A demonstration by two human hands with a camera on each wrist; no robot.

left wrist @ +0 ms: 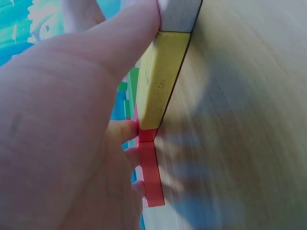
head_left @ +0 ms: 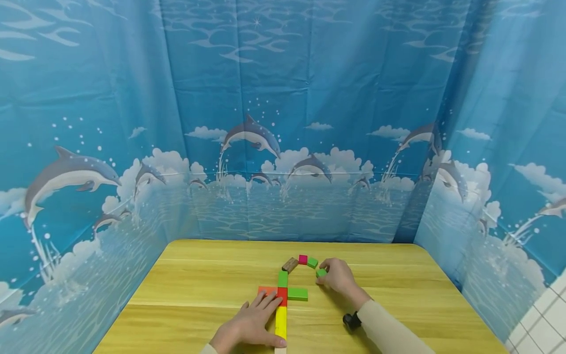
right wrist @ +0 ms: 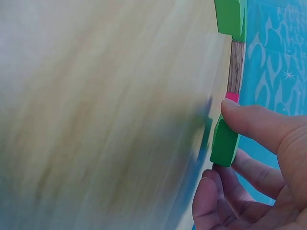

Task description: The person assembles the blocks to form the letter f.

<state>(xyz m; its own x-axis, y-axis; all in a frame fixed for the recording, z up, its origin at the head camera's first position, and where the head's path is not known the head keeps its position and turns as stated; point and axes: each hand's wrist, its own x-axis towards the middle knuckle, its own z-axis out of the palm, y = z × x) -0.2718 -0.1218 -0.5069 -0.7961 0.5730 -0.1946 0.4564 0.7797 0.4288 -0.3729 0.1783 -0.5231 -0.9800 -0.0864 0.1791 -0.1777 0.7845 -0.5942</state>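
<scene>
My right hand [head_left: 339, 278] pinches a small green block [right wrist: 224, 143] between thumb and fingers, close over the table at the right end of a curved row. That row has a brown wood-grain block [head_left: 290, 265], a pink block [head_left: 302, 259] and another green block [head_left: 312, 262]. My left hand [head_left: 253, 322] rests with fingers spread along the straight row. Its fingertips touch the red block [head_left: 283, 295] and the orange block [head_left: 265, 290]; its thumb lies by the near end of the yellow block [head_left: 281, 322], where a pale wooden block [left wrist: 180, 15] adjoins.
A green block [head_left: 283, 279] stands beyond the red one, and a long green block [head_left: 297, 294] extends to its right. The blocks lie on a wood-grain table [head_left: 199, 275]. A blue dolphin-print curtain [head_left: 283, 206] hangs behind the table and along both sides.
</scene>
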